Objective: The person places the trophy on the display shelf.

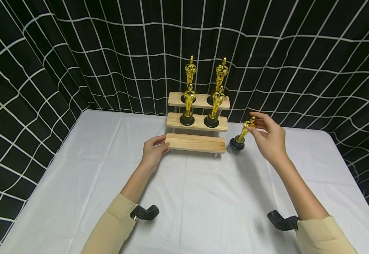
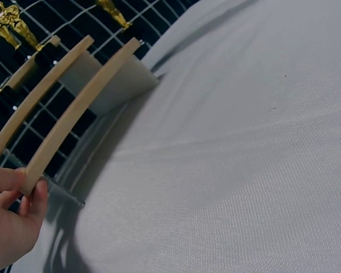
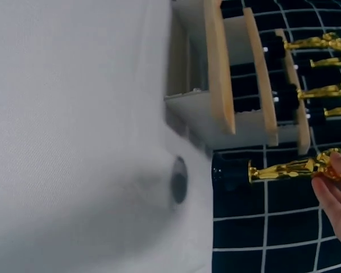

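A three-tier wooden display stand [image 1: 195, 143] is at the middle of the back of the table. My left hand [image 1: 152, 151] grips the left end of its lowest board, thumb in front; the left wrist view shows the fingers around that end. To the right of the stand, my right hand [image 1: 271, 139] pinches a gold trophy statuette [image 1: 243, 134] by its upper part. The statuette tilts, its round black base lower left, and in the right wrist view the base [image 3: 230, 173] hangs above its shadow on the cloth. The lowest board is bare.
Two gold statuettes stand on the middle board, one at left [image 1: 189, 102] and one at right [image 1: 216, 104]. Two more [image 1: 190, 68] stand on the top board. White cloth [image 1: 203, 197] covers the table. Black curtain with a white grid [image 1: 124, 46] hangs close behind the stand.
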A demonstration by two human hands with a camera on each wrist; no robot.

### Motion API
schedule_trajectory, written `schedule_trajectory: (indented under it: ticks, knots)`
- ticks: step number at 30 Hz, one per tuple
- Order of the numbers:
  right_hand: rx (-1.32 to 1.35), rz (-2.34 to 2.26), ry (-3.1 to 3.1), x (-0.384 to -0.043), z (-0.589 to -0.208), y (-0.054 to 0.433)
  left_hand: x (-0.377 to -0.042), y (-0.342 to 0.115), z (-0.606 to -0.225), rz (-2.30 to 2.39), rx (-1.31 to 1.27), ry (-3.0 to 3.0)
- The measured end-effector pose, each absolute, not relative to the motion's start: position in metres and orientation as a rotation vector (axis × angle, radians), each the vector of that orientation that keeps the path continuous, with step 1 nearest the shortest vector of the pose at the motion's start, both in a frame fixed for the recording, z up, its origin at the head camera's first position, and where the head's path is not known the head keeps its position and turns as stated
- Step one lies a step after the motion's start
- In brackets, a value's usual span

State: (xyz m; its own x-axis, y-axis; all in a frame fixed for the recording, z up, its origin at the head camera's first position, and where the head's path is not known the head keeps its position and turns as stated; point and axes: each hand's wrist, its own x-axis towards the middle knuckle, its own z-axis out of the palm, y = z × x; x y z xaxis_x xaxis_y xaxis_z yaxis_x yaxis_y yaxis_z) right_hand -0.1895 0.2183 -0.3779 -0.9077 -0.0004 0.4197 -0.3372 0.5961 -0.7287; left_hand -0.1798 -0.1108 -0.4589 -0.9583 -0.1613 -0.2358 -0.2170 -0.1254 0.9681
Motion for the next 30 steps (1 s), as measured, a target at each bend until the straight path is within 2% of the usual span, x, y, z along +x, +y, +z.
schedule_trajectory:
  ticks: [12, 30]
  knots:
    - [0.309, 1.225, -2.438, -0.171, -0.362, 0.208, -0.179, -0.111, -0.459, 2.291, -0.437, 2.050]
    - [0.413, 1.282, -2.424, -0.164, -0.347, 0.178, -0.180, -0.111, -0.460, 2.291, -0.444, 2.048]
